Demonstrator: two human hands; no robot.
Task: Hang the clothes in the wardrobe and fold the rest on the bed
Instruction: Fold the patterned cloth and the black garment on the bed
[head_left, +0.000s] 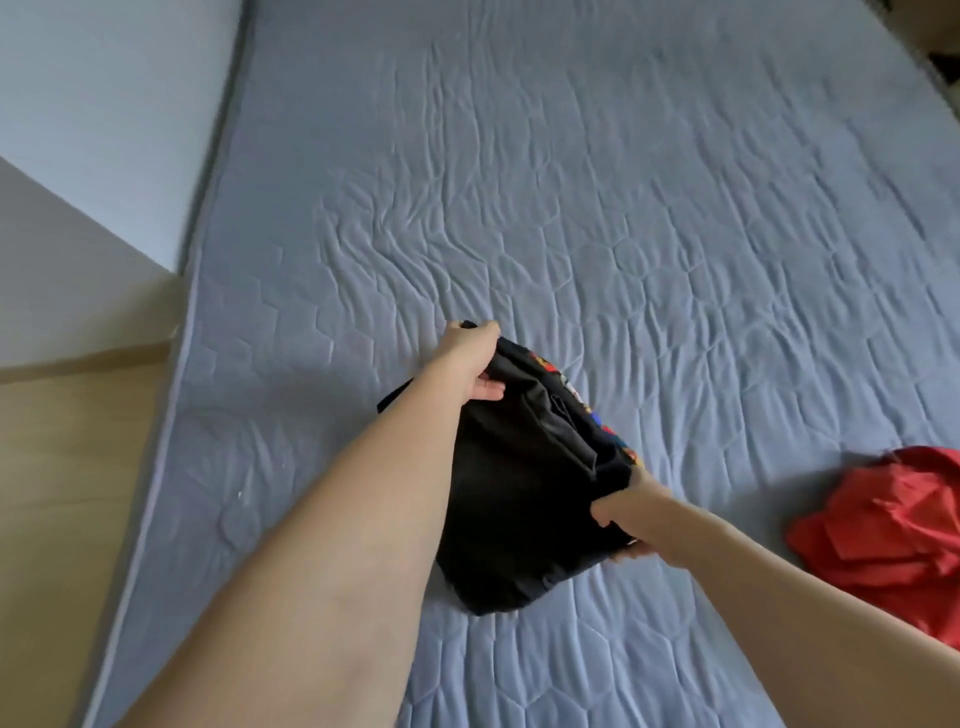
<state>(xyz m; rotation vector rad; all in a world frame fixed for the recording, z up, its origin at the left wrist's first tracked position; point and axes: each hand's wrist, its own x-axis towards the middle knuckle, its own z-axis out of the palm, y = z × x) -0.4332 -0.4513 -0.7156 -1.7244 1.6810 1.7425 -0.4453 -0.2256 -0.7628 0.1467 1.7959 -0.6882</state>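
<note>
Your two bare forearms reach in from the bottom edge and fill the foreground, both stretched out over the bed (597, 208). Its quilted blue-grey cover, stitched in hexagons and creased across the middle, takes up nearly everything you see. Pale wooden floor (57, 493) runs down the bed's left side, with a plain wall (104, 104) above it.

Near the foot end, between your arms, sits the black garment (519, 493), bunched into a thick fold, with a strip of bright multicoloured print showing along its far edge. Whether it is resting on the cover or lifted just clear of it is hard to tell.

A crumpled red garment (893, 530) lies on the cover by the right edge, apart from the black one.

Your left hand (475, 361) is clenched on the black garment's far corner. Your right hand (631, 519) pinches its near right edge, thumb on top.
</note>
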